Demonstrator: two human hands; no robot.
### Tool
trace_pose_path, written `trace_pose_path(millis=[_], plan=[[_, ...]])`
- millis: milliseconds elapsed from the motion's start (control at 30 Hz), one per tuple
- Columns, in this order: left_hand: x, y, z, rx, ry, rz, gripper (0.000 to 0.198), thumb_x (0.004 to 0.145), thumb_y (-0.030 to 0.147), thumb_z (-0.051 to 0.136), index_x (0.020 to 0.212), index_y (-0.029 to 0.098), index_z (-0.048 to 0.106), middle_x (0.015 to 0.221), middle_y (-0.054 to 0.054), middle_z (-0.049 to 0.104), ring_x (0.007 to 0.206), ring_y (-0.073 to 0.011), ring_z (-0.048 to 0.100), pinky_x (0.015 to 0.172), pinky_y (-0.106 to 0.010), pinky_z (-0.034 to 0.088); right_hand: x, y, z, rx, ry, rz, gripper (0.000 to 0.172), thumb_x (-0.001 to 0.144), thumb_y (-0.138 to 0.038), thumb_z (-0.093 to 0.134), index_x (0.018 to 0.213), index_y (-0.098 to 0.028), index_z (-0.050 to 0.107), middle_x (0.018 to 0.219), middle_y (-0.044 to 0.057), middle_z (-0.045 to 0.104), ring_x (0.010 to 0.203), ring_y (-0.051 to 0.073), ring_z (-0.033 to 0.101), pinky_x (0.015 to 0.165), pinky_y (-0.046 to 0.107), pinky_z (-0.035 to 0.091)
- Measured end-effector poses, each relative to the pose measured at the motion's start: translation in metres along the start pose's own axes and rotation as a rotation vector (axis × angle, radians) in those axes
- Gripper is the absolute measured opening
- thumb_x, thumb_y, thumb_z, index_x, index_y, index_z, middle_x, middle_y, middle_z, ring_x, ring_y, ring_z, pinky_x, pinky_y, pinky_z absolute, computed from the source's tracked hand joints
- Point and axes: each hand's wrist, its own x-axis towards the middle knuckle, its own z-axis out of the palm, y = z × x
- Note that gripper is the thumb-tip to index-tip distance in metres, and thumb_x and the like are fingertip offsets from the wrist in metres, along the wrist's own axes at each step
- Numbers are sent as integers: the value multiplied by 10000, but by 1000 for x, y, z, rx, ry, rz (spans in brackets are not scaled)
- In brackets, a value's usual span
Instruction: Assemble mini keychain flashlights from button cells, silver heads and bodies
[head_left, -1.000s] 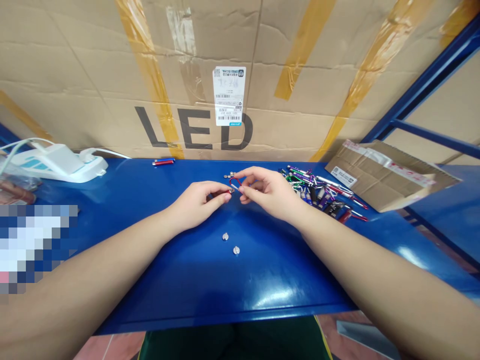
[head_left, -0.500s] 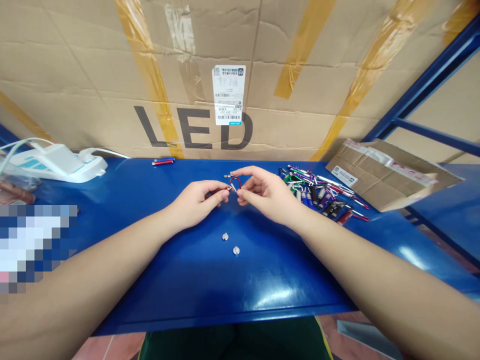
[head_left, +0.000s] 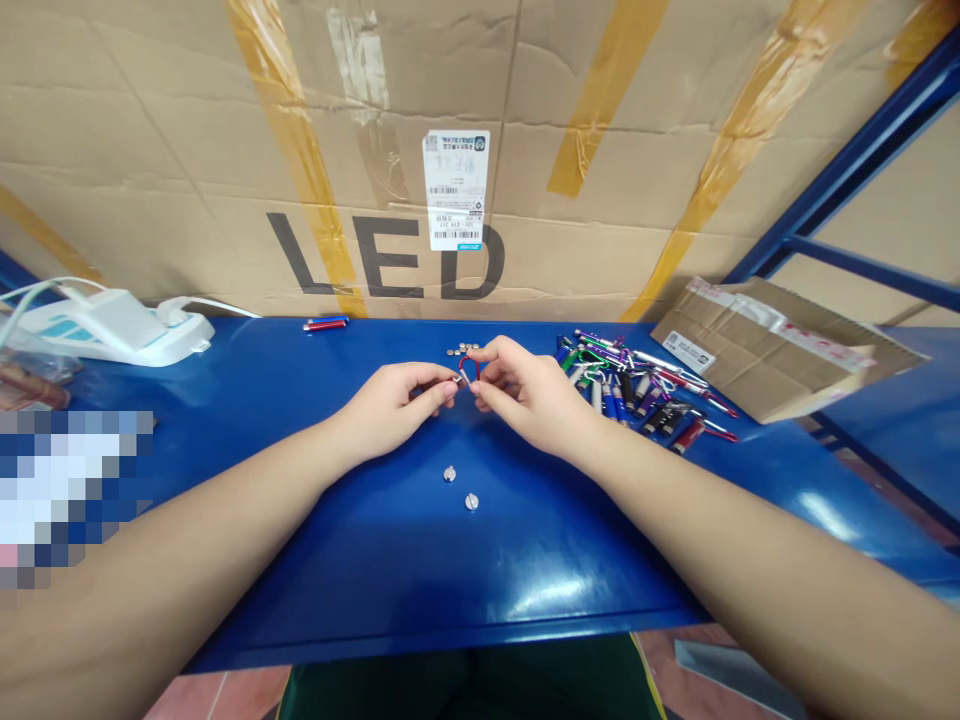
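Note:
My right hand (head_left: 525,390) pinches a red carabiner (head_left: 478,366) between thumb and fingers, its silver gate side turned toward my left hand. With thumb and index finger closed, my left hand (head_left: 405,400) grips a small silver metal piece (head_left: 457,379) right beside the carabiner. Whether the two are joined is too small to tell. Nearer to me on the blue table (head_left: 360,560) lie two small round silver pieces, one (head_left: 449,474) a little behind the other (head_left: 471,502). Several small silver discs (head_left: 463,349) are grouped just beyond my fingers.
A pile of colourful pens, small cylinders and carabiners (head_left: 637,390) lies at right, beside an open cardboard box (head_left: 772,345). A red pen-like stick (head_left: 325,325) and a white power strip (head_left: 135,335) are at back left. A large carton (head_left: 600,250) stands behind the table.
My right index finger has curled in onto the carabiner, uncovering more of the silver discs behind it. My left hand has barely moved.

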Motion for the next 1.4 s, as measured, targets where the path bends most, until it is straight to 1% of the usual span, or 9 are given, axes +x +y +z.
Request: trace_pose_path(millis=[200,500,700,867,967,1067,1133,1233,1400], plan=[[1,1,0,30,17,20,390,987,505,561,980,157,736,876,-54,723,721,-158,632,710,-280,517,-1,-6,4,3,-17,23,233,991,-212,557,1219,-233,512,777,-10,718,685,162,722,698,294,559],[0,0,-1,44,21,30,390,991,508,557,930,165,734,841,-44,720,711,-156,628,701,-275,508,-1,-5,4,-24,-19,-8,230,965,-222,589,1190,-221,541,799,-2,719,671,153,692,651,275,512],[2,0,-1,-18,82,-26,445,956,569,590,1021,157,745,839,-50,722,663,-151,608,659,-278,497,-2,-3,7,81,-66,-2,262,946,-211,591,1201,-204,533,793,-3,712,704,157,703,682,278,535],[3,1,-3,34,94,-54,500,942,609,581,1030,150,759,831,-60,736,674,-169,615,675,-296,504,1,-3,0,-37,-63,-19,342,920,-182,582,1262,-179,600,765,-21,686,631,131,626,627,257,494],[2,3,-4,93,78,-9,479,956,585,572,1053,159,768,916,-74,765,764,-198,651,737,-311,516,4,-2,-5,-109,23,-39,322,894,-128,538,1165,-189,700,783,-5,695,633,135,605,636,268,499],[0,4,-3,129,34,52,437,964,554,577,1063,176,773,1010,-78,773,857,-219,672,790,-314,522,5,0,-8,-128,121,-54,278,897,-102,500,971,-198,750,900,37,745,737,162,668,711,299,541],[-1,5,-2,141,0,82,423,984,519,556,1156,187,755,954,-62,757,814,-203,658,763,-300,518,5,0,-7,-98,123,-50,273,923,-114,491,948,-204,747,959,48,750,749,161,687,704,296,557],[-3,5,-3,140,-26,81,439,1015,463,514,1322,196,677,800,-20,684,700,-172,599,683,-274,493,3,0,-4,2,78,-17,226,968,-178,513,1012,-203,733,997,52,739,671,132,674,640,277,565],[-2,4,-3,75,-5,45,416,1013,494,522,1201,174,711,781,-20,636,705,-163,565,681,-272,486,1,-1,-4,0,69,-49,169,925,-168,591,1024,-188,727,952,53,736,793,164,697,724,302,583]])
